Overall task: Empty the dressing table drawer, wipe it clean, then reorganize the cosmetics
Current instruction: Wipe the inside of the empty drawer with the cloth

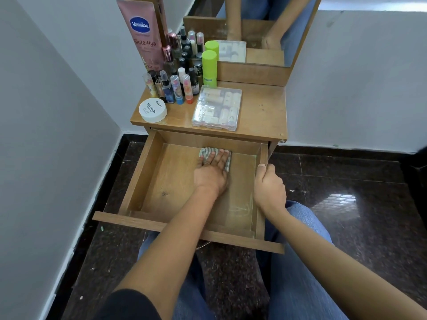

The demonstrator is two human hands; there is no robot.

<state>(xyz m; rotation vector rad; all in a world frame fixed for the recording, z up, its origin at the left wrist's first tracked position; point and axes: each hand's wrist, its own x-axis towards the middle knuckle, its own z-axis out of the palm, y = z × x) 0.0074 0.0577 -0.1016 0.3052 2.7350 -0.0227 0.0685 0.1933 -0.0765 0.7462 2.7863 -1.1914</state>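
The wooden drawer (143, 181) is pulled far out of the dressing table and holds only a checked cloth (206, 152) near its back wall. My left hand (211, 169) lies flat on the cloth with straight fingers, pressing it onto the drawer floor. My right hand (269, 184) grips the drawer's right side wall, thumb on top of the rim. Cosmetics stand on the tabletop (263, 112): a pink Vaseline tube (144, 33), several small bottles (175, 88), a green bottle (209, 68), a white nail polish remover jar (153, 110) and a clear compartment box (217, 108).
A mirror (256, 28) stands at the back of the table. White walls close in on the left and behind. The floor (346, 192) is dark polished stone. My knees in blue jeans sit under the drawer front.
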